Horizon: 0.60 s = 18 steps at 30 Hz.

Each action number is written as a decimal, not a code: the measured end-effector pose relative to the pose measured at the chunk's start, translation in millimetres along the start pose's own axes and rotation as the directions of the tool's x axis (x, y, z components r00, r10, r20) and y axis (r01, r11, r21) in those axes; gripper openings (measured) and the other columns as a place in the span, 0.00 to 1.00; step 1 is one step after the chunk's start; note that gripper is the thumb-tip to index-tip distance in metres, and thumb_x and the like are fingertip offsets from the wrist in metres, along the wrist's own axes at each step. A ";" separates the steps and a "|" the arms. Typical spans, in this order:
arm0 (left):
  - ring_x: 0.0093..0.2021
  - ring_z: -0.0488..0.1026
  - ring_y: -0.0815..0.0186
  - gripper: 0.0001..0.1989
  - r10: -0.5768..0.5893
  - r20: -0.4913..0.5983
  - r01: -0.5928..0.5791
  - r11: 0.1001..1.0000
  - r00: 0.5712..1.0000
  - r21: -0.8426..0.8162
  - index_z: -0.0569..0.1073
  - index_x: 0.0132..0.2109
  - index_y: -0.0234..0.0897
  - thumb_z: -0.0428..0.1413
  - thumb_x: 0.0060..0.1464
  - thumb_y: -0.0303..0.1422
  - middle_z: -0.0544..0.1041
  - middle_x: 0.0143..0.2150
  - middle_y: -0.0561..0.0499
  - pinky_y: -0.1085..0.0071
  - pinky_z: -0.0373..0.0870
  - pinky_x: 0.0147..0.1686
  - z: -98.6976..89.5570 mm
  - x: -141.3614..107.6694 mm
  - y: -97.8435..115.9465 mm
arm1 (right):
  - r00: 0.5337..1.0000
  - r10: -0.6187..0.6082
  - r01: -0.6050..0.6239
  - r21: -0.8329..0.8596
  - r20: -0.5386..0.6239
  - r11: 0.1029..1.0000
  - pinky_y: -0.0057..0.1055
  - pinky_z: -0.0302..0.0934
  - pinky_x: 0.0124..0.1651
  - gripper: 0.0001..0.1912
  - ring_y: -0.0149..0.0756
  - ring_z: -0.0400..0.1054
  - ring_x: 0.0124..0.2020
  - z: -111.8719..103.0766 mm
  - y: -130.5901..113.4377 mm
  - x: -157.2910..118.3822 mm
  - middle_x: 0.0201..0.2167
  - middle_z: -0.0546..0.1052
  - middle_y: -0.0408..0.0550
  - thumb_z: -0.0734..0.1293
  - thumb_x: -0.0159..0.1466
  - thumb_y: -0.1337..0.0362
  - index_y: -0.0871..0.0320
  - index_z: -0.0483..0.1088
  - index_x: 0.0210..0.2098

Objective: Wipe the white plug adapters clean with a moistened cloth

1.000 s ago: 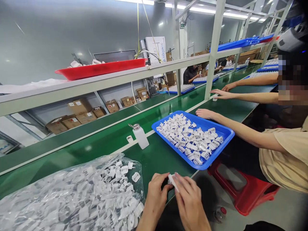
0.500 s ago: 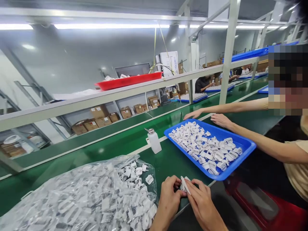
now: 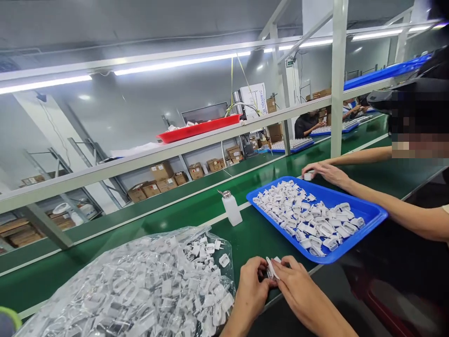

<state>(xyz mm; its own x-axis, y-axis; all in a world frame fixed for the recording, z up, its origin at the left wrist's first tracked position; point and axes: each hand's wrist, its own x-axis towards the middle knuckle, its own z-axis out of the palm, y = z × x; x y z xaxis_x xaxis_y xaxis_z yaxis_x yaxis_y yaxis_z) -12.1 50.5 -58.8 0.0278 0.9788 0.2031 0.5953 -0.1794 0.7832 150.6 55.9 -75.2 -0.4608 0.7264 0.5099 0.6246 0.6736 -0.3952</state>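
Low in the head view, my left hand (image 3: pixel 253 286) pinches a small white plastic charger casing (image 3: pixel 271 268) between thumb and fingers. My right hand (image 3: pixel 293 281) is closed on the same casing from the other side, its fingers lying along the face. The fingers partly hide the casing. Left of my hands, a clear plastic bag (image 3: pixel 140 281) lies spread with a heap of similar white casings, some loose at its open end. Beyond my right hand stands a blue tray (image 3: pixel 365 234), filled with many white casings.
A white dispenser bottle (image 3: pixel 232 210) with a metal top stands between bag and tray. A co-worker's hands (image 3: pixel 326 173) hold a white piece at the tray's far edge. Above the green bench (image 3: pixel 157 217) runs a shelf rail with a red tray (image 3: pixel 199 129).
The head view has shifted, so the scene sits somewhat further right and tilted. My hands keep the casing in nearly the same grip. The co-worker's hands have come together around a white piece.
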 end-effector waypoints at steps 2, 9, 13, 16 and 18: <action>0.36 0.70 0.64 0.20 0.033 0.007 -0.033 0.999 0.999 0.020 0.77 0.45 0.40 0.61 0.43 0.20 0.78 0.37 0.53 0.69 0.66 0.39 -0.2 -3.3 1.3 | 1.000 -0.015 0.015 0.004 -0.008 1.000 0.39 0.70 0.50 0.23 0.42 0.68 0.52 4.4 6.3 -5.7 0.51 0.80 0.48 0.58 0.70 0.74 0.53 0.67 0.61; 0.35 0.71 0.63 0.12 0.066 0.017 -0.067 0.996 0.998 0.064 0.80 0.40 0.40 0.63 0.47 0.23 0.78 0.34 0.53 0.69 0.66 0.38 -0.8 -4.1 0.8 | 0.997 -0.078 0.077 -0.038 -0.020 0.996 0.42 0.71 0.53 0.25 0.45 0.66 0.58 18.5 21.2 -23.0 0.60 0.75 0.50 0.56 0.70 0.73 0.58 0.63 0.66; 0.38 0.73 0.63 0.16 0.082 0.045 -0.085 0.994 0.996 0.064 0.80 0.45 0.40 0.60 0.49 0.21 0.78 0.37 0.52 0.69 0.67 0.42 -5.2 -7.5 0.3 | 0.987 -0.157 0.149 -0.159 -0.043 0.976 0.37 0.72 0.52 0.25 0.44 0.67 0.57 17.3 28.5 -33.9 0.59 0.76 0.49 0.58 0.68 0.73 0.62 0.64 0.65; 0.40 0.73 0.63 0.17 0.095 0.056 -0.099 0.993 0.994 0.060 0.80 0.46 0.39 0.58 0.49 0.19 0.79 0.38 0.51 0.69 0.67 0.43 -6.0 -10.4 0.3 | 0.972 -0.228 0.201 -0.300 -0.058 0.933 0.38 0.72 0.52 0.27 0.45 0.68 0.56 18.2 27.5 -40.0 0.59 0.76 0.50 0.58 0.66 0.74 0.65 0.65 0.64; 0.40 0.73 0.63 0.16 0.092 0.045 -0.095 0.994 0.995 0.060 0.80 0.44 0.38 0.58 0.49 0.19 0.78 0.38 0.50 0.69 0.67 0.43 -4.2 -10.7 -0.4 | 0.958 -0.280 0.237 -0.378 -0.062 0.895 0.41 0.72 0.52 0.29 0.48 0.68 0.58 20.9 23.1 -42.3 0.60 0.75 0.51 0.58 0.64 0.75 0.67 0.65 0.64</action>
<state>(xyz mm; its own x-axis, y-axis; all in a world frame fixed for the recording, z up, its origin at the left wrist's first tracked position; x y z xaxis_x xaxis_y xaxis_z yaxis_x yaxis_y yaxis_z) -16.0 39.7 -58.9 0.1187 0.9615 0.2479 0.6371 -0.2652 0.7237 171.4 43.6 -121.9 -0.5769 0.4993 0.6464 0.6882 0.7234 0.0555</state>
